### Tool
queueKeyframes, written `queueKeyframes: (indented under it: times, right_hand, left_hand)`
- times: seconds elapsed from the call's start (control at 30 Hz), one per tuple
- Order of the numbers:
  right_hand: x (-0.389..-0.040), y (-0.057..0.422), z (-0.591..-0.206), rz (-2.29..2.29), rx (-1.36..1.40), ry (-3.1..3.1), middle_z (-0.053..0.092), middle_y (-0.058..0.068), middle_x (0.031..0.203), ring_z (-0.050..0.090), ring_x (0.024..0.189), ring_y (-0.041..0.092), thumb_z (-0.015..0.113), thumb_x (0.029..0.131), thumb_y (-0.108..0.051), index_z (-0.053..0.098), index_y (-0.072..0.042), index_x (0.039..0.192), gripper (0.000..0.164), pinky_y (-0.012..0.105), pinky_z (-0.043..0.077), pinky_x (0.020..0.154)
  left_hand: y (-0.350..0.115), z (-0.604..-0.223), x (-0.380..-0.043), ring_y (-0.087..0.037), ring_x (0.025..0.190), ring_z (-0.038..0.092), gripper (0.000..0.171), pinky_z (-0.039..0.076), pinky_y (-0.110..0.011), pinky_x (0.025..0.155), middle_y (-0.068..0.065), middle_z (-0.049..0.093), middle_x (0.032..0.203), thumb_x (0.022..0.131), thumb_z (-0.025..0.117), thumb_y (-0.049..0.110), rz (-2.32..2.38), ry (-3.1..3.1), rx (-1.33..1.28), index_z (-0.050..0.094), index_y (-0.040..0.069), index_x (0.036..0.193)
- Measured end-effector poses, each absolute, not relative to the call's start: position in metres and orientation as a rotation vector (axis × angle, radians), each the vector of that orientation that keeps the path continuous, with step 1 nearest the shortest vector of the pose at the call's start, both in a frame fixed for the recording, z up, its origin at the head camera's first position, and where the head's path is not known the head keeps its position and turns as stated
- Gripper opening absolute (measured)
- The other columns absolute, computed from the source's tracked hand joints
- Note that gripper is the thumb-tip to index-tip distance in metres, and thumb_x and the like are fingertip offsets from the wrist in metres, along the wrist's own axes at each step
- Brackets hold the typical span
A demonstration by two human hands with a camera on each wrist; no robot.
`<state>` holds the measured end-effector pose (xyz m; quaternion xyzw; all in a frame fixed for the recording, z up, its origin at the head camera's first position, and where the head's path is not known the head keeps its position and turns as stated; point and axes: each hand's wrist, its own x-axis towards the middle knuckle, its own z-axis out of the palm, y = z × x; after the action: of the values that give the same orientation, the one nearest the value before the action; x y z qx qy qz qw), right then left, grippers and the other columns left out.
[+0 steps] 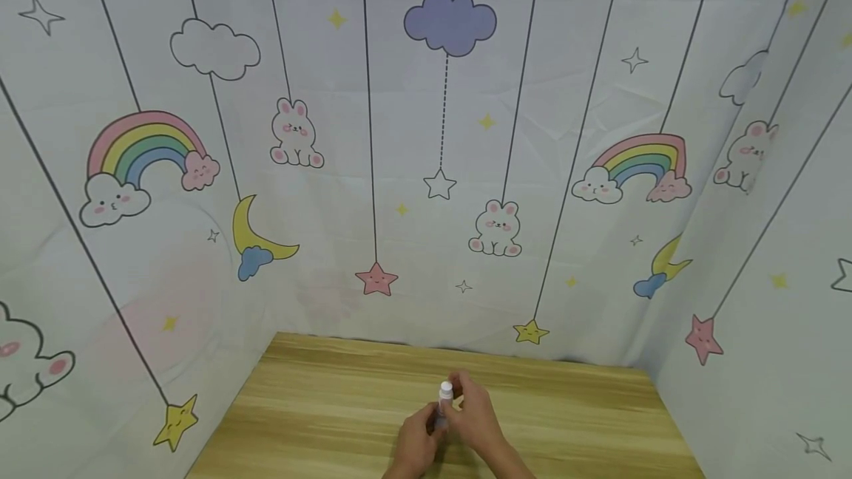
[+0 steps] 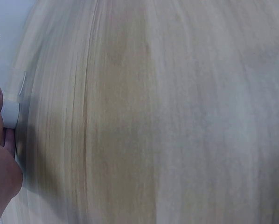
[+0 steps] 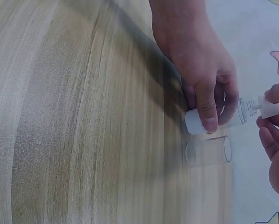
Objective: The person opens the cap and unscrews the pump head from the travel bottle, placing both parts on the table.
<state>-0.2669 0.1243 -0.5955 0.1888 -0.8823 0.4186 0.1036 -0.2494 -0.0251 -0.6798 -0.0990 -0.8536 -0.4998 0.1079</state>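
In the head view, my left hand (image 1: 416, 443) holds a small clear bottle upright just above the table. The right wrist view shows this hand's (image 3: 202, 70) thumb and fingers wrapped round the clear bottle (image 3: 235, 120) above its white base (image 3: 194, 122). My right hand (image 1: 475, 416) pinches the white pump top (image 1: 446, 388) over the bottle's neck. Clear screw threads (image 3: 251, 106) show between bottle and top. A clear cylindrical cover (image 3: 209, 151) stands on the table beside the bottle. In the left wrist view, only the white base (image 2: 10, 114) shows by the left fingers.
Both hands are over a wood-grain table (image 1: 319, 405). White sheets (image 1: 319, 213) printed with rainbows, rabbits, moons and stars rise behind the table and along both its sides.
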Motion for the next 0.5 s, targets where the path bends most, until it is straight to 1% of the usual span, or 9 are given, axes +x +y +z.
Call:
queueKeyframes:
  times: [0.17, 0.33, 0.5]
  right_hand:
    - [-0.2662, 0.1245, -0.5928, 1.273, 0.552, -2.599, 0.068, -0.004, 0.098, 0.065, 0.091, 0.013, 0.078, 0.092, -0.008, 0.063, -0.008, 0.118, 0.03, 0.027, 0.054, 0.072]
    - [-0.2648, 0.1246, -0.592, 1.281, 0.55, -2.569, 0.069, -0.005, 0.097, 0.066, 0.09, 0.012, 0.079, 0.091, -0.007, 0.063, -0.012, 0.115, 0.029, 0.026, 0.054, 0.071]
    - [-0.2639, 0.1242, -0.5903, 1.29, 0.533, -2.574, 0.069, -0.006, 0.097, 0.065, 0.089, 0.01, 0.078, 0.092, -0.009, 0.063, -0.015, 0.114, 0.028, 0.026, 0.054, 0.072]
  left_hand:
    - [-0.0256, -0.6796, -0.2499, -0.029, 0.106, 0.075, 0.033, 0.062, -0.044, 0.087, -0.014, 0.077, 0.118, 0.093, 0.08, 0.008, -1.46, -2.515, -0.288, 0.072, 0.005, 0.126]
    - [-0.0255, -0.6793, -0.2501, -0.026, 0.105, 0.075, 0.032, 0.062, -0.043, 0.086, -0.012, 0.077, 0.118, 0.095, 0.08, 0.011, -1.474, -2.521, -0.283, 0.072, 0.007, 0.125]
    - [-0.0256, -0.6786, -0.2501, -0.022, 0.1, 0.075, 0.03, 0.063, -0.04, 0.081, -0.008, 0.078, 0.113, 0.094, 0.081, 0.014, -1.475, -2.499, -0.295, 0.073, 0.009, 0.123]
